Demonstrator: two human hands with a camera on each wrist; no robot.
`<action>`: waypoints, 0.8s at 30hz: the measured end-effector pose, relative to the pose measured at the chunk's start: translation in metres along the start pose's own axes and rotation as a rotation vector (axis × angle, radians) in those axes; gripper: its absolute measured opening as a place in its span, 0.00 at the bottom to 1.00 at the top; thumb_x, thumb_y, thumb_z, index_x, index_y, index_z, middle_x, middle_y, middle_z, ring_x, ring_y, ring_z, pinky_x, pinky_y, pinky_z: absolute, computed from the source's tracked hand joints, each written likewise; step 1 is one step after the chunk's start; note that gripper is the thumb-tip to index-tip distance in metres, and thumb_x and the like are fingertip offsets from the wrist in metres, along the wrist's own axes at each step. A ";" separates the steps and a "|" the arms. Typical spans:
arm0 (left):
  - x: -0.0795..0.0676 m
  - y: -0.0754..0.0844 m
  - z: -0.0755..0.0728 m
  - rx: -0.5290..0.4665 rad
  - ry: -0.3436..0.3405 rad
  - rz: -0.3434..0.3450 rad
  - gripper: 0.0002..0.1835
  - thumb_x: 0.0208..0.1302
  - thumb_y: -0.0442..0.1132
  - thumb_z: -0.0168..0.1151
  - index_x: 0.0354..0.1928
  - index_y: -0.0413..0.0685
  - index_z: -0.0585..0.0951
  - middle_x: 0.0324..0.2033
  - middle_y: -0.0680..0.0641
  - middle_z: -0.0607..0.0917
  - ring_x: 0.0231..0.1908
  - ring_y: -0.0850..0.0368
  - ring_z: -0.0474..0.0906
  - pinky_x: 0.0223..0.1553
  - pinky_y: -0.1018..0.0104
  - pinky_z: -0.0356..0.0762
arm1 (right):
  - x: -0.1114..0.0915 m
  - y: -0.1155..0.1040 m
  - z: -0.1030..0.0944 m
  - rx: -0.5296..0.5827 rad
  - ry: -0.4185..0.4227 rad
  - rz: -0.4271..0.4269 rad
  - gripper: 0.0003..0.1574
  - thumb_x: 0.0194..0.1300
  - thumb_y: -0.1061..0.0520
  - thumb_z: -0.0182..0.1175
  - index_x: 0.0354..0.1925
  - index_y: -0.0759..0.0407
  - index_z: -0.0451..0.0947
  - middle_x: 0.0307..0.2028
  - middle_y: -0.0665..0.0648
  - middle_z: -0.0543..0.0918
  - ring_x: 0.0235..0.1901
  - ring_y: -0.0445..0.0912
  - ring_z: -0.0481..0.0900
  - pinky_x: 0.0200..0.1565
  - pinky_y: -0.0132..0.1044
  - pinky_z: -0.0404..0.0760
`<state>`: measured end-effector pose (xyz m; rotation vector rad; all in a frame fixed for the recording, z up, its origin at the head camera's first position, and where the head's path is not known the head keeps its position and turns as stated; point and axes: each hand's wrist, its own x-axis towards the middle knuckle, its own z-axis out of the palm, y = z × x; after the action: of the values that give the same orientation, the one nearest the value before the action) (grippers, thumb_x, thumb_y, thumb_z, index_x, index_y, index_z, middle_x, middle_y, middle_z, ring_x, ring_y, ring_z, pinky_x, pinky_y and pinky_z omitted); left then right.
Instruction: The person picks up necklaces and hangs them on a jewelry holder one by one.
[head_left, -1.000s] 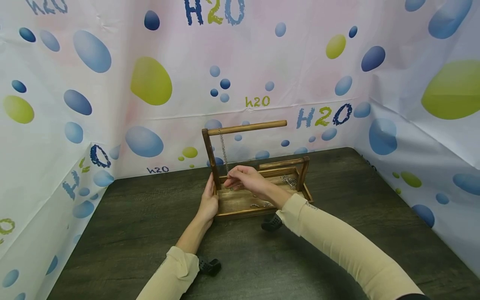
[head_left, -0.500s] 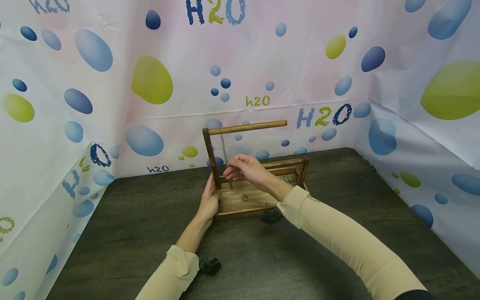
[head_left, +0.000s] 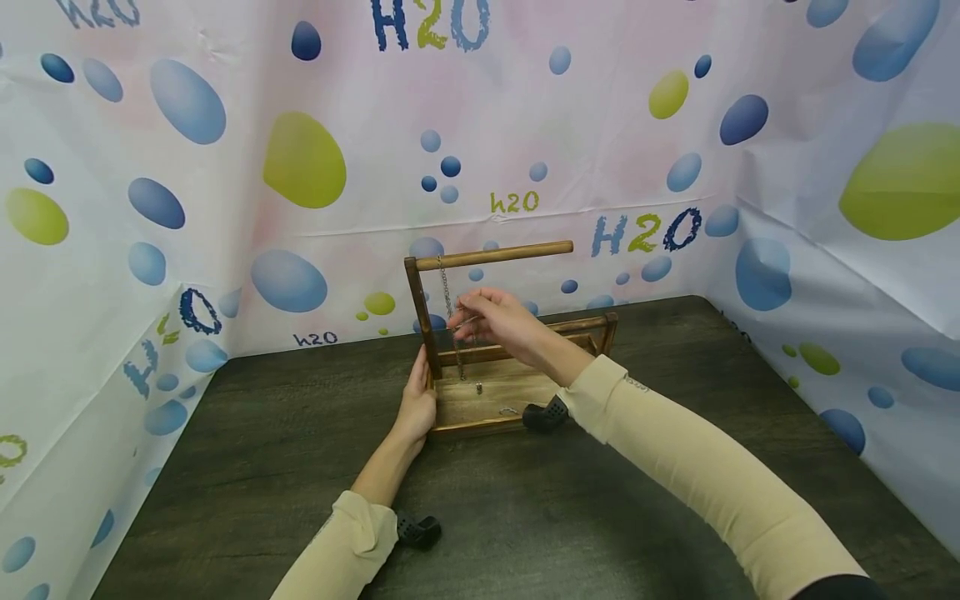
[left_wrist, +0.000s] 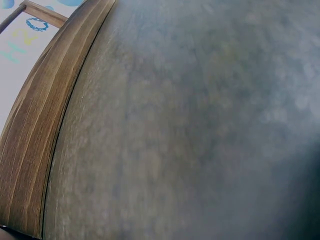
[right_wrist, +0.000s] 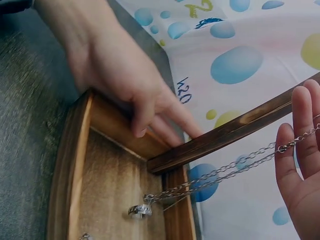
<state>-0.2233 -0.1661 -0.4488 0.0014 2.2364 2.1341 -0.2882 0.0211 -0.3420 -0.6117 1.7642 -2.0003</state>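
Against the chain (head_left: pixel 446 287) rests the half-uncurled right hand (head_left: pixel 498 321); the left hand (head_left: pixel 416 406) clasps the tray (head_left: pixel 521 382).

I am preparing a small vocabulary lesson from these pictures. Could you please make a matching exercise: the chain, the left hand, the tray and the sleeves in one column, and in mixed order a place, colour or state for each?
Column one
1. chain
2. left hand
3. tray
4. sleeves

Column two
a. cream-coloured
b. grips a wooden side
c. stands on the dark table
d. hangs from the upper bar

Right pairs
1-d, 2-b, 3-c, 4-a
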 end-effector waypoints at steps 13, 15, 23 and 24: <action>-0.011 0.013 0.003 -0.003 -0.005 0.000 0.45 0.65 0.18 0.32 0.81 0.52 0.38 0.79 0.43 0.37 0.77 0.46 0.32 0.74 0.46 0.36 | 0.001 -0.023 -0.002 0.036 0.039 -0.032 0.13 0.80 0.57 0.49 0.50 0.65 0.76 0.35 0.55 0.85 0.31 0.45 0.84 0.49 0.46 0.81; -0.010 0.013 0.003 -0.005 -0.006 -0.002 0.45 0.65 0.18 0.32 0.81 0.52 0.38 0.79 0.43 0.37 0.77 0.45 0.32 0.74 0.46 0.36 | 0.002 -0.026 -0.004 0.037 0.043 -0.040 0.13 0.80 0.57 0.49 0.49 0.64 0.76 0.35 0.55 0.85 0.30 0.45 0.84 0.47 0.44 0.82; -0.012 0.014 0.003 -0.005 -0.004 -0.004 0.45 0.66 0.18 0.32 0.81 0.53 0.38 0.79 0.43 0.37 0.77 0.46 0.32 0.74 0.46 0.36 | 0.005 -0.040 -0.005 0.049 0.066 -0.082 0.10 0.78 0.58 0.51 0.46 0.63 0.77 0.34 0.56 0.85 0.28 0.45 0.84 0.41 0.39 0.83; -0.012 0.014 0.003 -0.004 -0.004 -0.003 0.45 0.66 0.18 0.32 0.81 0.52 0.38 0.79 0.43 0.37 0.77 0.46 0.31 0.74 0.45 0.35 | 0.005 -0.042 -0.005 0.049 0.069 -0.084 0.10 0.78 0.58 0.51 0.46 0.63 0.77 0.34 0.56 0.85 0.28 0.45 0.84 0.41 0.39 0.83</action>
<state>-0.2119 -0.1630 -0.4341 0.0022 2.2280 2.1355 -0.2959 0.0276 -0.3002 -0.6172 1.7502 -2.1381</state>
